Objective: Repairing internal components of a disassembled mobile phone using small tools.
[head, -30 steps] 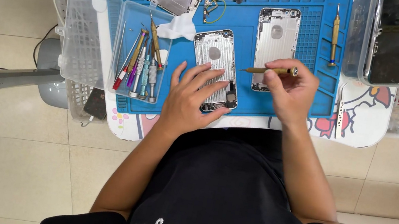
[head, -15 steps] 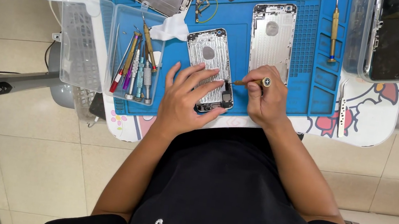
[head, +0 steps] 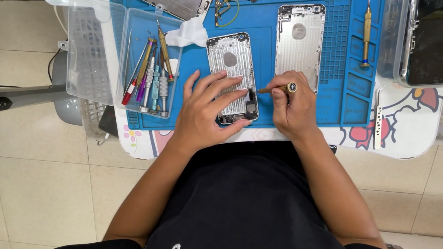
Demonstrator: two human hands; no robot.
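Your right hand [head: 293,107] is closed around a small screwdriver [head: 277,88], pinched between thumb and fingers, its gold cap up and its tip angled toward the lower right corner of the phone shell [head: 233,77] in front of you. Your left hand [head: 207,108] grips nothing: it lies flat, fingers spread, pressing the lower half of that shell onto the blue work mat [head: 337,54]. The shell lies open side up, slightly tilted, near the mat's front edge; the dark part at its lower corner is where the tip points, though whether the tip is seated in a screw is too small to tell. The step in hand appears to be working a fastener at that corner, so the next move calls for steady downward pressure from the left palm and a fine, upright turn of the driver. Beside it, just to the right, lies a second shell [head: 299,36]; further right a spare screwdriver [head: 366,30] rests on the mat. To the left, a clear plastic box [head: 92,52] holds more drivers [head: 151,76].
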